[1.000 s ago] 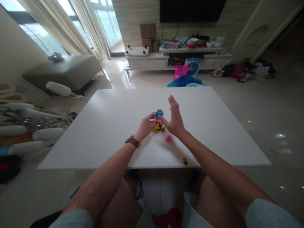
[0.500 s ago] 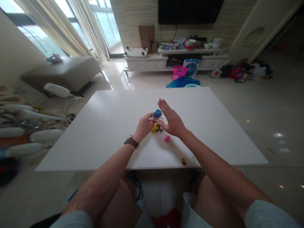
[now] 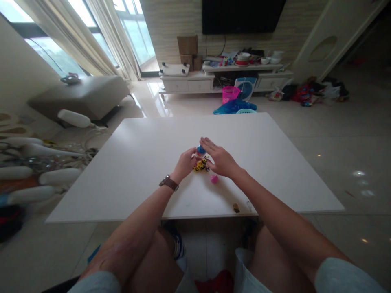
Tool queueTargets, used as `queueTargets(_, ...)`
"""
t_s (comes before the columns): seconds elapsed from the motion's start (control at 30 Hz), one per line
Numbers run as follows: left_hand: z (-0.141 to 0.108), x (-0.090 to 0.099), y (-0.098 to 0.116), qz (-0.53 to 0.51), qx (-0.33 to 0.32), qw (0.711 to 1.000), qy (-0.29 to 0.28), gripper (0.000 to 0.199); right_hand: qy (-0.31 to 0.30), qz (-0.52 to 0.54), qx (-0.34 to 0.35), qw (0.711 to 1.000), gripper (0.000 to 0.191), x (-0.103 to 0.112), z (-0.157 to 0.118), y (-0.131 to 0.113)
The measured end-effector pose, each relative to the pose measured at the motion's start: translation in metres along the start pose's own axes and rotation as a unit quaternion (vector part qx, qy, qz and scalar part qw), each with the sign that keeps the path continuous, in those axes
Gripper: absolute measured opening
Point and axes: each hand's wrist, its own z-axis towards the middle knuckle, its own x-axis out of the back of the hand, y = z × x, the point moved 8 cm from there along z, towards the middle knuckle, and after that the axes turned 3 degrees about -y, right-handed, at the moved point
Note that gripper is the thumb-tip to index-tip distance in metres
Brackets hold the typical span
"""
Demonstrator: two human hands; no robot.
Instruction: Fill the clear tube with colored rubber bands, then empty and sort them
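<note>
My left hand (image 3: 185,160), with a watch on its wrist, is closed round a small clear container with a blue top (image 3: 200,149). My right hand (image 3: 222,158) is open, its fingers stretched out flat over the blue top; whether they press on it I cannot tell. Below the container lies a pile of small yellow and black pieces (image 3: 200,165) on the white table (image 3: 137,162). Nearer to me sits a small pink piece (image 3: 214,179).
Close to the table's front edge lie a small brown and black piece (image 3: 236,208) and a clear piece (image 3: 249,205). Beyond the table stand a pink basket (image 3: 230,94) and a low white cabinet (image 3: 200,84). White lamp arms (image 3: 61,176) are on the left.
My right hand has come down and left, its fingers now over the blue top. The left hand still holds the container, slightly lower in view.
</note>
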Motion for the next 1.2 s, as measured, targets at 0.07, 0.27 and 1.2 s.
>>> queueTargets(0.07,0.0,0.002,0.001,-0.003,-0.003,1.0,0.012,0.016,0.043,-0.01,-0.018,0.999,0.093,0.007,-0.001,0.003)
queueTargets(0.27,-0.001,0.0,0.0,0.011,0.007,1.0,-0.005,0.013,-0.026,-0.007,0.011,1.0,0.093,0.0,0.002,-0.001)
queueTargets(1.2,0.0,0.017,0.01,0.0,0.037,0.997,0.067,0.017,0.061,-0.028,-0.008,0.998,0.088,0.009,-0.005,0.003)
